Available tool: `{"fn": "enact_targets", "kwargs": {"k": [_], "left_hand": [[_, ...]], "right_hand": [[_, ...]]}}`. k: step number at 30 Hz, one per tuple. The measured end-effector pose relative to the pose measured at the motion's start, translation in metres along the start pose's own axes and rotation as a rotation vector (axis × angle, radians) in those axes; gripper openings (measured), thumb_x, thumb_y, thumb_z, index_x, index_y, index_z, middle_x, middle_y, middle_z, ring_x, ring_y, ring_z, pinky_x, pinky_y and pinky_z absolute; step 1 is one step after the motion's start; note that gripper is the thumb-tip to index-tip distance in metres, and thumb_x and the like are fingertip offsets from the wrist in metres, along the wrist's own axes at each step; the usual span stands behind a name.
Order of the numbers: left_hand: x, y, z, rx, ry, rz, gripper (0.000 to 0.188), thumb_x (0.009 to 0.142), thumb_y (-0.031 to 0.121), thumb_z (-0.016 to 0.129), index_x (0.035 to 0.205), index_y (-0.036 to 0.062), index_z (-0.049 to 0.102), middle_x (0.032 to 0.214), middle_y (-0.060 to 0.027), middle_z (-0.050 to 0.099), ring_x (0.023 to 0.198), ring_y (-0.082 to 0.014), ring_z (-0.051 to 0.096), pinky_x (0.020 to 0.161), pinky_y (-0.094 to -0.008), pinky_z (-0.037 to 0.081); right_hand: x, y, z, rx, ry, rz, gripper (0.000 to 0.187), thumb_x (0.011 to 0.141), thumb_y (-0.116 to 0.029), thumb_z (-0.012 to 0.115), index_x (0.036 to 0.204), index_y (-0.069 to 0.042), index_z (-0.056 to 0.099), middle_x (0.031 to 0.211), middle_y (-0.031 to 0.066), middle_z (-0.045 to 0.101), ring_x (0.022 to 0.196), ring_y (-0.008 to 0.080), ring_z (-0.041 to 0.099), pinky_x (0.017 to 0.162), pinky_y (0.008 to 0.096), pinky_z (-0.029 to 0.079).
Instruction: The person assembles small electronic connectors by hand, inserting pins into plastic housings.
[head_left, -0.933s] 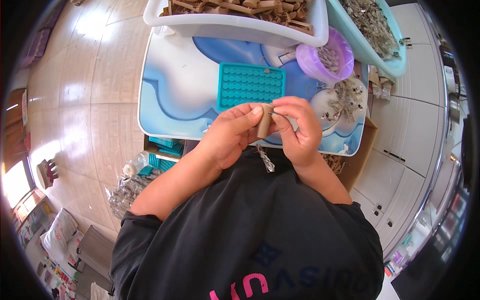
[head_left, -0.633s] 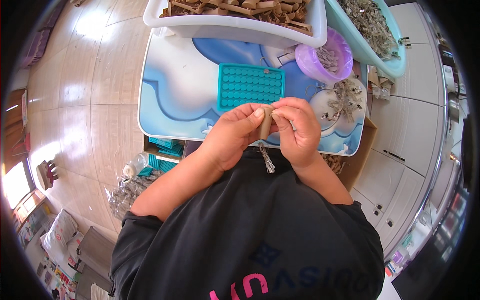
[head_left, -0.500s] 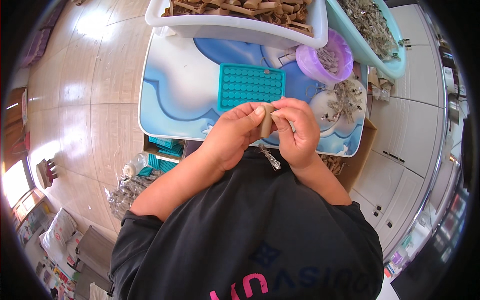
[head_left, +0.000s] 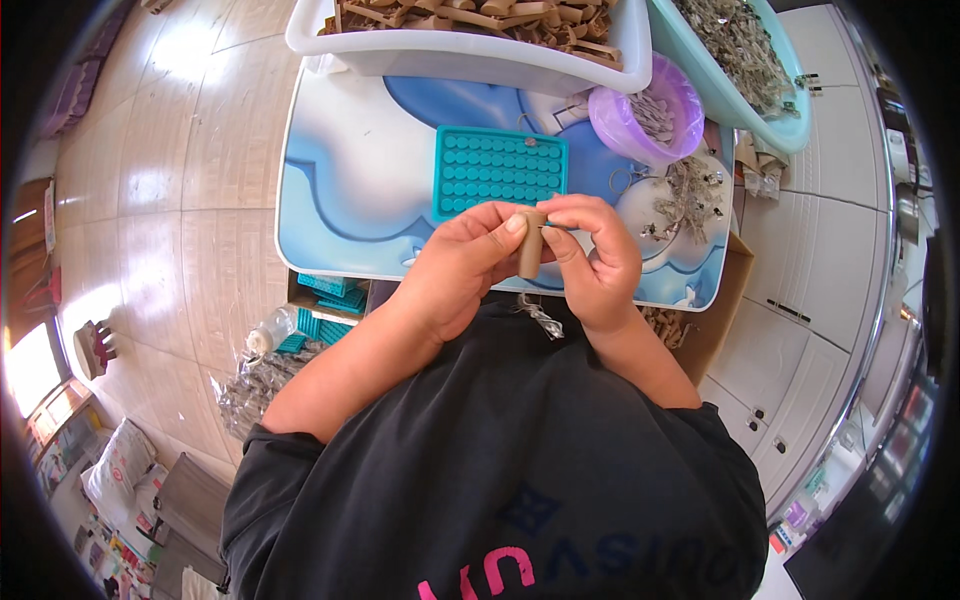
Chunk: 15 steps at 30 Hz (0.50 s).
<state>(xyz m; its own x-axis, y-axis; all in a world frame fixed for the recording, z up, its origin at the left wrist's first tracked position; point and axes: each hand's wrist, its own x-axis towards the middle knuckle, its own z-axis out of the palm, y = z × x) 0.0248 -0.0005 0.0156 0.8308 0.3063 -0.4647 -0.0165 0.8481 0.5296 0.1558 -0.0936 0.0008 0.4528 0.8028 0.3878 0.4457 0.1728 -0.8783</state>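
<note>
Our left hand point(head_left: 462, 262) is clamped on a small brown tube point(head_left: 530, 252), its thumb pressed against the left side near the top. Just beyond that hand, the teal tray point(head_left: 439, 180) with rows of round bumps lies on the blue and white surface point(head_left: 345, 190). We hold the tube above the surface's near edge: plain, matte, smooth-sided, narrow and almost upright. Below it hangs a twisted silvery strand point(head_left: 541, 318); we cannot tell whether the two join. Our right hand point(head_left: 598, 265) has thumb and forefinger pinched on a thin dark piece point(head_left: 545, 226) at the tube's upper right side. Farther right sits a purple bowl point(head_left: 625, 130).
</note>
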Motion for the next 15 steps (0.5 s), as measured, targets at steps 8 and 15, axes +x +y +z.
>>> {"fn": "enact_targets", "kwargs": {"k": [8, 15], "left_hand": [[0.000, -0.007, -0.010, 0.108, 0.108, 0.080, 0.022, 0.094, 0.018, 0.050, 0.103, -0.0024, 0.052, 0.097, -0.0088, 0.061, 0.093, -0.0155, 0.059, 0.085, -0.0288, 0.045], [-0.007, -0.002, -0.002, 0.481, 0.097, 0.337, 0.019, 0.094, 0.015, 0.049, 0.103, -0.0019, 0.053, 0.091, -0.0074, 0.062, 0.086, -0.0130, 0.058, 0.079, -0.0275, 0.047]], "right_hand": [[-0.008, -0.003, -0.001, 0.002, -0.151, 0.238, 0.017, 0.081, -0.001, 0.063, 0.097, -0.001, 0.057, 0.095, 0.0121, 0.061, 0.081, 0.0199, 0.062, 0.070, 0.0279, 0.050], [-0.013, -0.019, 0.005, 0.510, -0.175, 0.665, 0.042, 0.081, 0.008, 0.058, 0.120, -0.001, 0.046, 0.104, 0.0090, 0.059, 0.089, 0.0149, 0.061, 0.075, 0.0254, 0.050]]}}
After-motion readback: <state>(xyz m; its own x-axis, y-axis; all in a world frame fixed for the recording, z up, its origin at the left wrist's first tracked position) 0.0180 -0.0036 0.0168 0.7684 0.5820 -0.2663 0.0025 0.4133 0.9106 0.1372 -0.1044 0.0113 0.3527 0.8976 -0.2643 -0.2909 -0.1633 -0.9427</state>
